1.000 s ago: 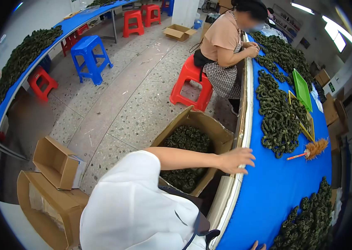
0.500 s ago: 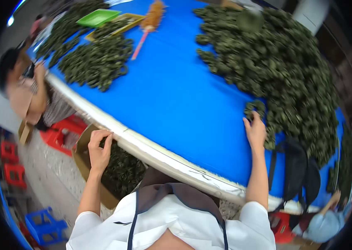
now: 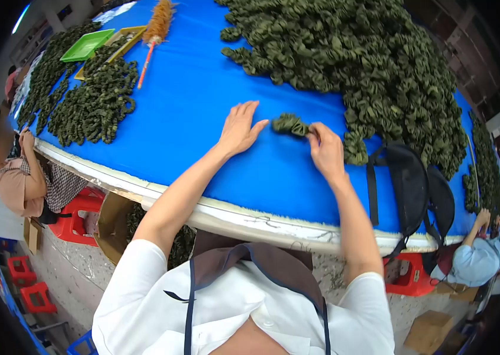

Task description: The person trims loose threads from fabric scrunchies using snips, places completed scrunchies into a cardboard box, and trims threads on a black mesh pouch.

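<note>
The frame's top crops the pile [image 3: 356, 65]; at centre, the right hand [image 3: 328, 151] pinches a blurred scrunchie [image 3: 289, 124], left hand [image 3: 239, 130] outstretched, thumb apart.

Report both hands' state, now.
Left hand: open, nothing seen in it, over the blue tabletop.
Right hand: closed, holding a dark green ruffled band.

There are four red plastic stools [image 3: 419, 279], one shallow bright-green plastic tray [image 3: 86, 47], one yellow-rimmed rectangular tray [image 3: 127, 45], one fluffy orange duster [image 3: 159, 25], and ruffled dark-green fabric rings [image 3: 344, 53] too many to count
</note>
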The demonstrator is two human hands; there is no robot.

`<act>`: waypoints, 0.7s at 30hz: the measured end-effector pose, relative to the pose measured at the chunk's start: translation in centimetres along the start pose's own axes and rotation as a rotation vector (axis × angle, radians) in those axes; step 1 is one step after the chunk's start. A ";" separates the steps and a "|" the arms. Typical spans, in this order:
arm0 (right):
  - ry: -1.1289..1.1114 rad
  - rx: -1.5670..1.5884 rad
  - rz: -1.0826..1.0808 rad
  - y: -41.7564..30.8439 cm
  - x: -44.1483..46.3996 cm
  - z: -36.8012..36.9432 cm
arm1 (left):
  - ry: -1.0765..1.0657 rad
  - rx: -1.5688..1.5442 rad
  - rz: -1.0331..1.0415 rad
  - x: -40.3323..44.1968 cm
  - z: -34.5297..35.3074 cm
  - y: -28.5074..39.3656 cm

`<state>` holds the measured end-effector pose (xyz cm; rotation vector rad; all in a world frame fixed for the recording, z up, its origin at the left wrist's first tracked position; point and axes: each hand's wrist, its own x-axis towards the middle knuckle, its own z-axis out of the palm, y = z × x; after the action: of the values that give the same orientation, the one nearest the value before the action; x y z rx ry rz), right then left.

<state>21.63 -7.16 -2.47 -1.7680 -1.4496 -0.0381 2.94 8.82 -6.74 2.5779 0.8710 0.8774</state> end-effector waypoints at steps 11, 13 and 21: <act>-1.274 -0.202 0.411 -4.5 -11.0 -25.7 | -1.398 -1.381 0.834 -14.0 2.8 20.6; -1.037 -0.222 0.641 -7.9 -9.6 -27.3 | -0.922 -1.253 0.788 -12.9 3.2 20.9; -0.388 0.154 0.254 -7.0 -8.2 -15.9 | -0.869 -1.708 -0.577 -3.2 -2.6 14.5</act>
<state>20.41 -23.38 7.82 -1.8848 -1.4324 0.5614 5.84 -4.27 0.06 0.8661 0.2267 0.0416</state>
